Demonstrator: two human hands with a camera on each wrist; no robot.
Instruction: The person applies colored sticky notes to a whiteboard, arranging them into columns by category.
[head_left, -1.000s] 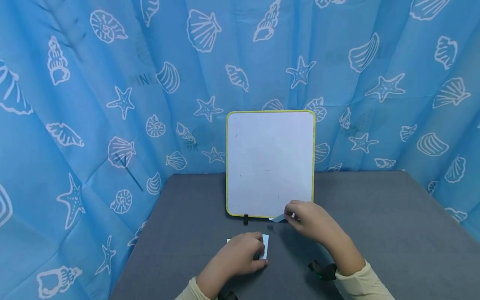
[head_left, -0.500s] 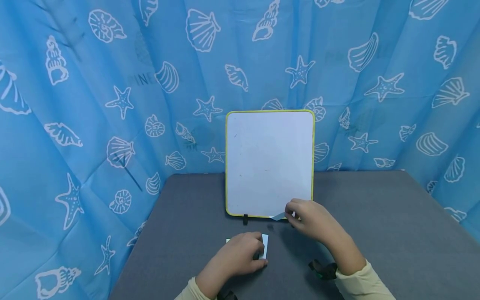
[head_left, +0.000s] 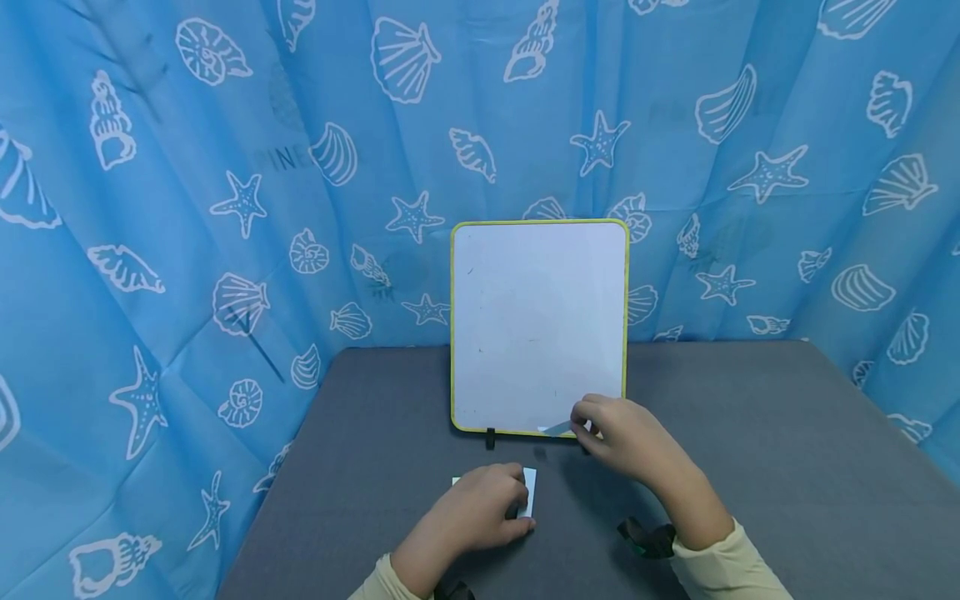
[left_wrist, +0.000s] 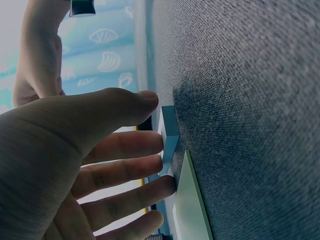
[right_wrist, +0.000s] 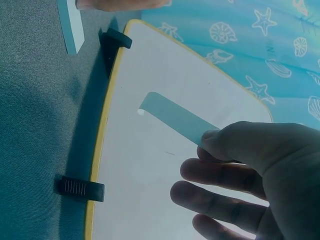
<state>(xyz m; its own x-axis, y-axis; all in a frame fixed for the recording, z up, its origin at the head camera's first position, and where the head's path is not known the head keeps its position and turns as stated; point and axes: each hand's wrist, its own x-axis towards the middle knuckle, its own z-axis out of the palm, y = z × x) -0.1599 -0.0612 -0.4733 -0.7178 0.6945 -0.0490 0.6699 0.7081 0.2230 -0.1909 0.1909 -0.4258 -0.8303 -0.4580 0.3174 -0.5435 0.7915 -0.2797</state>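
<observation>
My right hand (head_left: 626, 437) pinches a light blue paper strip, like a sticky note (right_wrist: 175, 117), between thumb and index finger. The strip's free end curls in front of the lower part of a yellow-edged whiteboard (head_left: 536, 325). On the table, my left hand (head_left: 480, 504) rests over a light blue pad of notes (left_wrist: 170, 127), its fingertips touching the top and its thumb by one end. A pale green pad (left_wrist: 191, 212) lies beside it, mostly covered by the left hand in the head view.
The whiteboard stands upright on black feet (right_wrist: 82, 188) on the grey cloth-covered table (head_left: 375, 467). Behind it hangs a blue curtain (head_left: 300, 108) with white seashell and starfish prints. A black strap (head_left: 645, 540) is on the right wrist.
My right hand has risen slightly with the paper strip, whose free end now sits a little higher against the whiteboard's lower edge. The left hand stays where it was.
</observation>
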